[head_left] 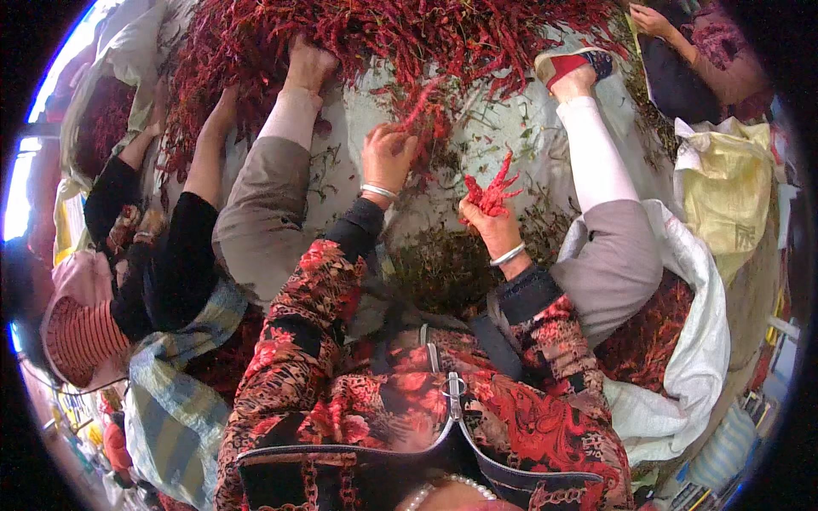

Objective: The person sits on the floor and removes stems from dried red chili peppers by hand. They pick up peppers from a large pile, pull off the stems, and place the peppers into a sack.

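Note:
My left hand [388, 158], with a metal bangle at the wrist, is raised over the sheet, its fingers bent near a blurred red chili; whether it grips that chili is not clear. Lower and to the right, my right hand [495, 223] is closed around a bunch of dried red chilies [491, 193], whose tips stick up out of the fist. Beyond both hands lies a large heap of red chilies [409, 32]. A dark pile of stems and debris [441, 265] lies between my legs on the pale sheet [358, 108].
An open white woven sack [703, 358] with chilies stands at the right, below a yellowish sack [722, 191]. A blue-striped sack [172, 396] is at the lower left. A person in a striped hat [83, 335] sits close by on the left; another person [722, 57] is at the upper right.

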